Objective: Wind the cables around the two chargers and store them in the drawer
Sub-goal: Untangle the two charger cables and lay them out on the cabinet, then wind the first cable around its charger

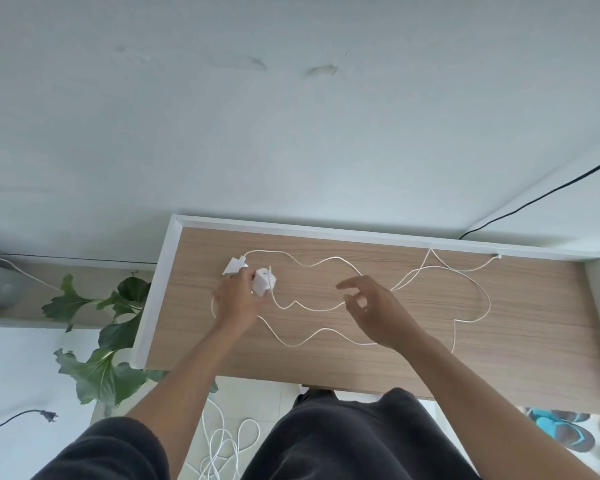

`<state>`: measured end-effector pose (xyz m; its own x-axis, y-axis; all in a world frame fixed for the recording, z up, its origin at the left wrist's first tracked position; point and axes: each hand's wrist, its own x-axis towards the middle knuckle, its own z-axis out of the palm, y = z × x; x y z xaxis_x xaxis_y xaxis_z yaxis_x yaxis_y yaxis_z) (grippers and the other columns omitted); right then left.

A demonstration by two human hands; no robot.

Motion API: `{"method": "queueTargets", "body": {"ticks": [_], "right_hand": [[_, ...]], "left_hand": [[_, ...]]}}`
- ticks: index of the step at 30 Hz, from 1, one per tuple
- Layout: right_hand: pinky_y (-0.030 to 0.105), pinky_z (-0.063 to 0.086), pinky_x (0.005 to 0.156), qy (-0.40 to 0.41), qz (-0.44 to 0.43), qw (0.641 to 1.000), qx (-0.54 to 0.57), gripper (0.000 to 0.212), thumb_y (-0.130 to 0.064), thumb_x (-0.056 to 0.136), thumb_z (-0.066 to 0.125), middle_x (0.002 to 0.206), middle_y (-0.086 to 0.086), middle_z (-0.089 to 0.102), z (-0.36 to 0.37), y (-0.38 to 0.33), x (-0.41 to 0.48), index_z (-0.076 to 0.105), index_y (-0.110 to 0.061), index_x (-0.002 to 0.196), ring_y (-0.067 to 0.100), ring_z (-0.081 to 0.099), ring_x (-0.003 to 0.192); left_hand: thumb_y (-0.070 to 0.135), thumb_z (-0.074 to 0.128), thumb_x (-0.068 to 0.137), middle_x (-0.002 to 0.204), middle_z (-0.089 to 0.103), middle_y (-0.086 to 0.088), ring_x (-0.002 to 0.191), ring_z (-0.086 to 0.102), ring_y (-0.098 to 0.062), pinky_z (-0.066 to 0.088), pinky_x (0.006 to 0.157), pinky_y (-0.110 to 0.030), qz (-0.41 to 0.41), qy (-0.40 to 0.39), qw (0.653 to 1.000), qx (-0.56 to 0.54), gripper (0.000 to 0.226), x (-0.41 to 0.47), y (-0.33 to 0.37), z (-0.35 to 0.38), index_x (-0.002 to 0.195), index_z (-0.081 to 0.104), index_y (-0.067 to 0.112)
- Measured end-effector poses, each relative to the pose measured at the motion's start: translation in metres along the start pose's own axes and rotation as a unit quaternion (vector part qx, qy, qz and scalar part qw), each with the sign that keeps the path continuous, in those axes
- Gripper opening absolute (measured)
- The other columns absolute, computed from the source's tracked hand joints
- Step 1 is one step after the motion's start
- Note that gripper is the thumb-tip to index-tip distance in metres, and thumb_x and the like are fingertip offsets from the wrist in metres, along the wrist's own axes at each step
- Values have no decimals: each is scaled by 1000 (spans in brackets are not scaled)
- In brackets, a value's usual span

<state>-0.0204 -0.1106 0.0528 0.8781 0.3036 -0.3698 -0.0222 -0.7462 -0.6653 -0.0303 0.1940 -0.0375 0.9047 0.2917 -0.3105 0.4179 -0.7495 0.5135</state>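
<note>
Nearest the lens: dark sleeves and a dark lap, with a heap of white cord (222, 452) on the floor between the knees. Both forearms reach forward over the wooden tabletop (326, 362). The left hand (238, 303) is closed on one white charger (264, 281), thumb and fingers around its near side; a second charger (234, 265) sits touching it, just beyond and to the left. The right hand (371, 306) hovers spread and released, fingers curled toward a pinch, gripping nothing, just over a strand of the white cable (309, 308). The cables lie loose in long waves, running mostly left to right across the board, from the chargers out to a far plug end (497, 256) by the back rim. So the slack trails rightward, on the right hand's side. No drawer is visible. Judgement: winding has barely begun; the free hand likely needs to pick up the strand beneath it.
</note>
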Motion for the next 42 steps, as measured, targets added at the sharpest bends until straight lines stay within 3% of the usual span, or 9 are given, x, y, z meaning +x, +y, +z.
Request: {"method": "queueTargets", "body": {"ticks": [5,8,11,15,17,20,26,32,42], "right_hand": [[32,51,111,11,-72,997,33,43,-62,106,57,134,-18,69,0,-38,6,65,-33,136,4,63,128],[26,54,107,-11,-62,993,95,51,-72,104,53,126,-17,75,-4,-57,2,69,-31,131,0,69,122],[20,56,89,-11,-50,990,131,36,-61,109,52,107,-13,82,-14,-65,0,68,-31,120,0,75,99],[30,52,71,54,-53,988,137,18,-37,113,55,81,-3,75,-18,-62,1,67,-25,107,11,65,71],[36,51,74,106,-48,983,144,17,-35,113,57,79,1,69,-19,-60,1,67,-23,106,16,60,72],[25,48,70,167,-25,971,172,15,-31,112,59,87,-2,71,-24,-62,-3,64,-19,104,17,60,78],[22,44,64,138,-151,976,69,4,-28,109,66,96,-12,63,-26,-49,-11,65,-24,109,12,54,65],[37,52,68,140,-113,976,120,20,-32,97,83,91,-10,72,-30,-42,-11,69,-20,90,19,56,67],[23,41,59,67,-18,988,140,23,-49,97,79,71,-11,71,-57,-34,-21,79,-28,89,6,46,56]], "left_hand": [[40,94,82,110,68,14,102,66,-4,47,78,-20,50,-37,983,-171,58,-21,57,-22,121,55,23],[56,96,75,113,72,9,103,72,-9,57,85,-27,58,-68,962,-257,70,-24,75,-29,121,51,26],[78,90,68,109,78,6,95,78,-17,64,85,-40,56,-104,946,-302,77,-24,84,-36,123,60,32],[71,81,83,95,80,3,79,70,-15,57,82,-41,40,-150,917,-368,61,-29,96,-36,120,65,25],[65,68,99,103,83,-2,84,66,-17,54,86,-41,27,-162,903,-397,53,-32,99,-33,123,63,18],[57,48,112,101,82,-3,82,59,-20,49,76,-33,0,-167,898,-407,44,-36,110,-32,124,60,16],[73,60,92,82,65,-4,64,51,-14,37,59,-29,-43,-236,817,-524,78,-40,146,-31,134,51,8],[38,61,112,93,63,-3,77,59,-19,47,67,-30,50,-249,870,-423,32,-47,150,-32,132,58,14],[24,78,102,100,82,-7,83,72,-15,60,80,-24,21,-181,846,-501,30,-42,156,-41,126,77,7]]}}
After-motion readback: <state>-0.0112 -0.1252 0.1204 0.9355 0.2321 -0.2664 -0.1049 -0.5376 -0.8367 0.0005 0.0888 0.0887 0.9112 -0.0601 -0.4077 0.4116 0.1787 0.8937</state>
